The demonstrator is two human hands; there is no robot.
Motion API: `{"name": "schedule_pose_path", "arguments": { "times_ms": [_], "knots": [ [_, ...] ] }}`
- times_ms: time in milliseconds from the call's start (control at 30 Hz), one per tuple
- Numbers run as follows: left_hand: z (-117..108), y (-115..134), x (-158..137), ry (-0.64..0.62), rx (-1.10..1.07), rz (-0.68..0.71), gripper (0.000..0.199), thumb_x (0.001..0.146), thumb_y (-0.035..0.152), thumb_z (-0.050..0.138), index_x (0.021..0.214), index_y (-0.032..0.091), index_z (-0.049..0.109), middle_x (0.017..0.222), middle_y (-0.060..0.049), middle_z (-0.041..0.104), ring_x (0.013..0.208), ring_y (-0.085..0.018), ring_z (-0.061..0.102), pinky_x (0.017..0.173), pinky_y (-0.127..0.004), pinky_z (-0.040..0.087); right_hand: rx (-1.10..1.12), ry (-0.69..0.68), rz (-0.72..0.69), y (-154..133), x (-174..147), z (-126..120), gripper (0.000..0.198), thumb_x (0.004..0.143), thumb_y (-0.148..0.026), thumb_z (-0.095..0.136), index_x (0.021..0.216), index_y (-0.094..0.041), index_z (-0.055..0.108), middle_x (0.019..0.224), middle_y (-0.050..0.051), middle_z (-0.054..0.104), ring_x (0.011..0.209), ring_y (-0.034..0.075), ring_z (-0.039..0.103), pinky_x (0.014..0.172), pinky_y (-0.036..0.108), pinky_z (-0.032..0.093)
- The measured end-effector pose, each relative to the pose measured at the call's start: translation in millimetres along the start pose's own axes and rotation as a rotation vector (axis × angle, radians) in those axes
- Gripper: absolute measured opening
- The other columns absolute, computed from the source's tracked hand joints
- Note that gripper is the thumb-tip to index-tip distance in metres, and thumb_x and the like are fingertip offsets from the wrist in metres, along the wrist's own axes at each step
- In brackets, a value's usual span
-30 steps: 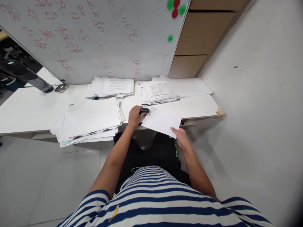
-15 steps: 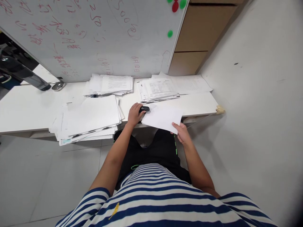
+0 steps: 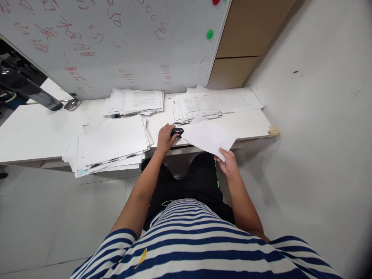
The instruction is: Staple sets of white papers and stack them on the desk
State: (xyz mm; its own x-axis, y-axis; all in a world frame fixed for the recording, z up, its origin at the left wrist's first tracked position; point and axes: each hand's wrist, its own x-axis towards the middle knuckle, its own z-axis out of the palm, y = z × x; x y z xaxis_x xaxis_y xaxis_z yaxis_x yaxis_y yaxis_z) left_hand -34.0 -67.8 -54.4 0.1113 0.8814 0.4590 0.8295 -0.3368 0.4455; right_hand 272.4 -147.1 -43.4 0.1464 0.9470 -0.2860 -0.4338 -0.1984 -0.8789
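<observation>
My left hand (image 3: 165, 138) rests on the desk, its fingers closed around the back of a small black stapler (image 3: 177, 132). The stapler's front end points right, towards some white paper sheets (image 3: 209, 135). Those sheets are pinched at their lower right corner between the thumb and fingers of my right hand (image 3: 228, 161). They slant over the desk's front edge, and their left corner lies close beside the stapler. How many sheets there are, I cannot tell.
A large, uneven paper stack (image 3: 116, 139) overhangs the desk's front edge at left. Two more piles, one of printed pages (image 3: 143, 101) and one of forms (image 3: 196, 105), lie at the back below a whiteboard (image 3: 139, 50). A computer mouse (image 3: 72, 104) and a dark bottle (image 3: 31, 91) are far left.
My right hand has moved the sheets to the right and turned them slightly, so their left corner has drawn away from the stapler. My left hand has stayed on the stapler.
</observation>
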Motion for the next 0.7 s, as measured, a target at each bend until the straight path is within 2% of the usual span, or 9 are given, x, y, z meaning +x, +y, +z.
{"name": "schedule_pose_path", "arguments": {
  "times_ms": [267, 433, 700],
  "knots": [
    [-1, 0, -1, 0.029, -0.030, 0.022, 0.048, 0.096, 0.054, 0.049, 0.131, 0.022, 0.057, 0.136, -0.011, 0.064, 0.141, -0.028, 0.047, 0.117, -0.045, 0.038, -0.103, -0.030, 0.068, 24, 5, -6, 0.038, 0.061, -0.043, 0.086, 0.080, -0.017, 0.066, 0.062, -0.003, 0.063, 0.047, 0.009, 0.052, 0.042, 0.024, 0.045],
    [-1, 0, 0, 0.034, -0.028, 0.037, 0.047, 0.096, 0.054, 0.049, 0.131, 0.023, 0.057, 0.135, -0.010, 0.064, 0.140, -0.027, 0.048, 0.117, -0.044, 0.038, -0.140, -0.052, 0.051, 24, 2, -7, 0.038, 0.063, -0.045, 0.085, 0.076, -0.017, 0.065, 0.059, -0.002, 0.062, 0.045, 0.010, 0.052, 0.041, 0.025, 0.044],
    [-2, 3, -1, -0.014, -0.019, 0.033, 0.048, 0.096, 0.054, 0.050, 0.132, 0.024, 0.058, 0.139, -0.009, 0.063, 0.142, -0.026, 0.047, 0.119, -0.044, 0.035, -0.183, -0.072, 0.005, 23, -1, 5, 0.034, 0.068, -0.045, 0.082, 0.078, -0.019, 0.064, 0.058, -0.003, 0.062, 0.045, 0.011, 0.051, 0.039, 0.026, 0.040]
  ]
}}
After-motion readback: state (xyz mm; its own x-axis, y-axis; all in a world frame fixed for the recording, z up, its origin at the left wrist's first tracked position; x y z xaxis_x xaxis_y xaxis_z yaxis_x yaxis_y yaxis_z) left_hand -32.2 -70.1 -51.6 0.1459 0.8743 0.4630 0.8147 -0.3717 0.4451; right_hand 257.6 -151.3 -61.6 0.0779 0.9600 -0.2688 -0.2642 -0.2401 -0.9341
